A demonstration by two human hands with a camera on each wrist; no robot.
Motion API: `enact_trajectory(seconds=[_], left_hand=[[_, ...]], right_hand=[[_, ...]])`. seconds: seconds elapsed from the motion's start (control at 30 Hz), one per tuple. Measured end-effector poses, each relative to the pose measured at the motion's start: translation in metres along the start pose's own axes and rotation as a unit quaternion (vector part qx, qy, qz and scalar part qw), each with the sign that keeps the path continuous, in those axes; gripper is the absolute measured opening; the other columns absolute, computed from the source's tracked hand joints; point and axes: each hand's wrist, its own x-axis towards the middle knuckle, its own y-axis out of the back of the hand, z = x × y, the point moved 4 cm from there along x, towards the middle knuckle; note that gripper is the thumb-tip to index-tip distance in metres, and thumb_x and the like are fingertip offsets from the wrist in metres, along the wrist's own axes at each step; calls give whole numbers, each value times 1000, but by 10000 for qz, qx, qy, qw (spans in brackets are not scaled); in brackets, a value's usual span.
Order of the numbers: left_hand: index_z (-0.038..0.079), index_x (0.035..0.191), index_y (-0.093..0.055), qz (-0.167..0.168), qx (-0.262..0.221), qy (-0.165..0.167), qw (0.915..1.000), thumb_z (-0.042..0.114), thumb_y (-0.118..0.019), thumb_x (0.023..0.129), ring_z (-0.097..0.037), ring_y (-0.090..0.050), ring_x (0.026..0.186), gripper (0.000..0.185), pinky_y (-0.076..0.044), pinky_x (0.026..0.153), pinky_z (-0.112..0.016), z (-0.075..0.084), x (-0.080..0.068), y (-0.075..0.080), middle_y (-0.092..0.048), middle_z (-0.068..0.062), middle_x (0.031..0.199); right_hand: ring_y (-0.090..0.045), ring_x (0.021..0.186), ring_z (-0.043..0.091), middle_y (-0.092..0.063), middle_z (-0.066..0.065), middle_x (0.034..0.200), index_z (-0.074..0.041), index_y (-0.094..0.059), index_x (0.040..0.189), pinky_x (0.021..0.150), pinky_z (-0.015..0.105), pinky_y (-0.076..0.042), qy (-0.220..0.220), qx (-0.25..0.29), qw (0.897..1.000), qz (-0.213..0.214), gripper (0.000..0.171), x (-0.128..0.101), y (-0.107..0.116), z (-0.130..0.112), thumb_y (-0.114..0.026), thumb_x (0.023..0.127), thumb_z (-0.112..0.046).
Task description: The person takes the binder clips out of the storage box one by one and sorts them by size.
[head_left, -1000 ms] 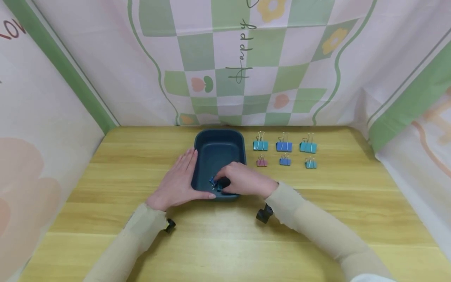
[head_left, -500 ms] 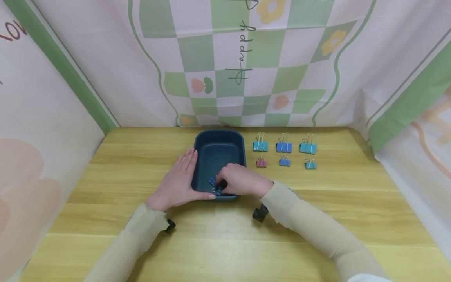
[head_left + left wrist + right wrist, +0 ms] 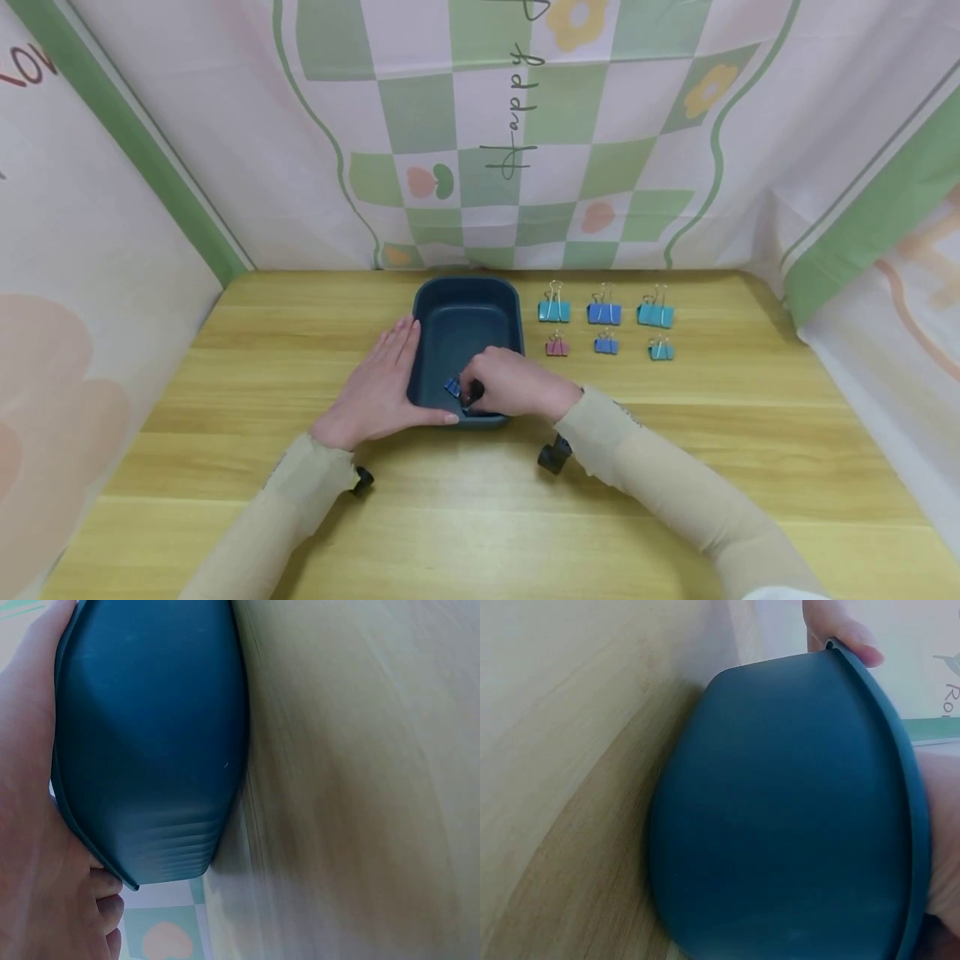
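A dark blue tray [image 3: 465, 296] [image 3: 150, 742] [image 3: 795, 817] sits in the middle of the wooden table [image 3: 480, 500]. My left hand [image 3: 378, 387] lies flat against the tray's left wall, thumb along its near rim. My right hand [image 3: 510, 383] reaches into the tray's near end, fingers curled round a small blue binder clip [image 3: 452, 387]. Both wrist views show only the tray's outer wall and bits of hand; the clip is hidden there.
Right of the tray lie two rows of binder clips: a back row of larger ones [image 3: 604, 310] and a front row of smaller ones [image 3: 607, 343], in teal, blue and pink. Patterned cloth walls [image 3: 525, 125] close in the table on three sides.
My right hand has shifted slightly left inside the tray and closed tighter on the clip. The left hand and the tray have stayed put.
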Motion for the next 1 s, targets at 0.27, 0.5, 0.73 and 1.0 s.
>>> enact_trajectory(seconds=[0.27,0.5,0.73,1.0], left_hand=[[1,161,0,14,6,-5,10000,97,-45,72,-22,5,154,139,-5,124,-39,0,0,-1,2,-15,169],[1,161,0,26,-6,-22,10000,97,-47,72,-22,4,154,140,-5,124,-40,0,-1,-1,1,-15,169],[0,161,0,56,-38,-16,10000,97,-46,71,-23,4,154,140,-5,124,-39,0,0,-1,1,-16,169],[1,162,0,22,-62,38,10000,98,-46,70,-22,4,154,141,-5,124,-39,1,1,0,0,-15,169]], right_hand=[[-62,76,2,-71,-12,86,-17,-80,91,74,22,-55,118,165,9997,117,5,-1,1,1,-83,88,-15],[-65,80,4,-72,-6,92,-14,-77,101,74,22,-55,187,475,9979,393,16,-4,5,1,-83,87,-13],[-65,82,7,-72,-3,95,-9,-72,120,75,24,-56,185,453,9973,550,36,-7,10,2,-83,85,-10],[-67,84,11,-74,1,101,-8,-78,111,76,24,-56,306,383,9954,828,26,-11,22,3,-82,86,-10]])
